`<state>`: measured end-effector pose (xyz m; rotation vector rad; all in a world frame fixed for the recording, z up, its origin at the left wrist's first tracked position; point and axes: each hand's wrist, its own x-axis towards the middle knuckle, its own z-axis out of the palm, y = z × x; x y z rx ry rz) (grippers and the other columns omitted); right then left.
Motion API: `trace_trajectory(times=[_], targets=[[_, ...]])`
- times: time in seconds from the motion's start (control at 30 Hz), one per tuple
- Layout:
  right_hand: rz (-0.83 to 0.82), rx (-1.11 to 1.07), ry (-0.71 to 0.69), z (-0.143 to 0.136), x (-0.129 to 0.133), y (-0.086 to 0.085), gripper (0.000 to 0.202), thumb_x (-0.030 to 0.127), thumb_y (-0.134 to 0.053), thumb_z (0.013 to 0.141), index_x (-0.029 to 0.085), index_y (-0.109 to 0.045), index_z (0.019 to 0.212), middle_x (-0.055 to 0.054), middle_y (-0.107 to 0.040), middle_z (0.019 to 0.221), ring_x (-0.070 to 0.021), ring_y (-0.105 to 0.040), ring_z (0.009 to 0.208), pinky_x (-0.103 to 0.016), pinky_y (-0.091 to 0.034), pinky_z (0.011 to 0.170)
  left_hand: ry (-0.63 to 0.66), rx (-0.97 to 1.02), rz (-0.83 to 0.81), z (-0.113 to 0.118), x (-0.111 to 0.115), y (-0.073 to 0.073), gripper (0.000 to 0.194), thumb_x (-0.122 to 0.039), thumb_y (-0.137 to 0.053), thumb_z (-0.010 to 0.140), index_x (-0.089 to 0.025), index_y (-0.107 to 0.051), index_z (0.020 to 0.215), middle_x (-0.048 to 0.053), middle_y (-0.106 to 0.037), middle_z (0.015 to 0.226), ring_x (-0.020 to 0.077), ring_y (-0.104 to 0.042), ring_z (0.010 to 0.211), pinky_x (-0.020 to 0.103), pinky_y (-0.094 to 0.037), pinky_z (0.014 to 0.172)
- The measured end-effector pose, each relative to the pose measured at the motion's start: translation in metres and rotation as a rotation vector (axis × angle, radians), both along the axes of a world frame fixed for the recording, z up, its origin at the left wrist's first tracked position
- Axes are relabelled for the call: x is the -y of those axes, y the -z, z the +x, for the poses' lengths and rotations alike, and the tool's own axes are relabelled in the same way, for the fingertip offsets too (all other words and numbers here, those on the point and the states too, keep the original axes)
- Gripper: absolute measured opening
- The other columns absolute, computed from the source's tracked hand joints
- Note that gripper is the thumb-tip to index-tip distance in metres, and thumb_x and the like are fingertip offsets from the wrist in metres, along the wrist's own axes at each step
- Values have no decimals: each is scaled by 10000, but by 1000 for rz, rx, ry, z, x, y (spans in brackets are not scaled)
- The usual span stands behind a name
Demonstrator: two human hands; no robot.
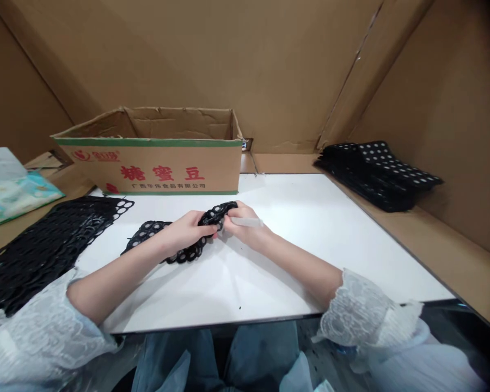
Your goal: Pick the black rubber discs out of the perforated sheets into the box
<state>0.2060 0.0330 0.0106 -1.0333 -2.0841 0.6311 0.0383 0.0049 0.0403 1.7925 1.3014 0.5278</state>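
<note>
Table (310, 218): white; cardboard walls (277, 65)
Carton (179, 166): far-left corner, contents unseen
Left hand (184, 231): clamped on black mesh (216, 214)
Right hand (248, 233): pinching white tool (251, 222)

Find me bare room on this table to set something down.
Widest: the white tabletop between the right hand and the stacked black perforated sheets. Smaller: the front strip between the forearms, bar a speck. Crowded: left, black mesh sheets; back left, printed carton.
</note>
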Motion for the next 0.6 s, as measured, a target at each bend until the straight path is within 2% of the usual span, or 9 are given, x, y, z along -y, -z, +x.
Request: trace_trajectory(times=[0.13, 0.27, 0.37, 0.47, 0.53, 0.6], targets=[[-299, -37, -97, 13, -5, -8, 312, 323, -423, 729, 142, -467, 479, -6, -482, 624, -77, -431, 524, -208, -334, 490, 82, -152, 31, -6, -6, -8, 261, -395, -481, 709, -157, -583, 740, 8, -614, 702, 144, -516, 586, 230, -355, 528], [-386, -203, -179, 17, -10, -13, 317, 331, -427, 738, 144, -497, 492, 2, -500, 539, -88, -466, 545, -204, -361, 523, 134, -277, 257, -6, -6, -10, 379, -469, -510, 685, -176, -553, 920, 18, -618, 819, 193, -546, 710, 250, -381, 601], [-423, -278, -105, 16, -13, -11, 332, 370, -434, 739, 147, -500, 502, 4, -491, 506, -89, -458, 477, -209, -360, 455, 188, -259, 305, -11, -10, -5, 522, -509, -489, 702, -174, -436, 1099, 56, -569, 1007, 217, -526, 860, 271, -397, 696], [-471, -354, -23, 17, -14, -7, 317, 390, -429, 737, 159, -474, 525, 17, -464, 468, -89, -435, 379, -211, -297, 355, 236, -192, 298, -25, -22, 4, 520, -507, -366, 780, -154, -361, 1161, 81, -493, 1127, 205, -475, 982, 278, -381, 803], [-485, -373, -12, 19, -15, -7, 305, 394, -424, 739, 166, -455, 540, 22, -460, 456, -97, -449, 359, -211, -280, 340, 272, -225, 296, -34, -31, 9, 500, -518, -350, 781, -153, -422, 1115, 78, -474, 1150, 201, -461, 1002, 273, -366, 833], [-463, -355, 21, 22, -15, -8, 296, 384, -425, 737, 165, -455, 540, 22, -464, 463, -96, -454, 368, -209, -280, 354, 276, -315, 315, -39, -35, 9, 476, -545, -383, 753, -157, -519, 993, 61, -517, 1080, 198, -488, 937, 263, -373, 793]])
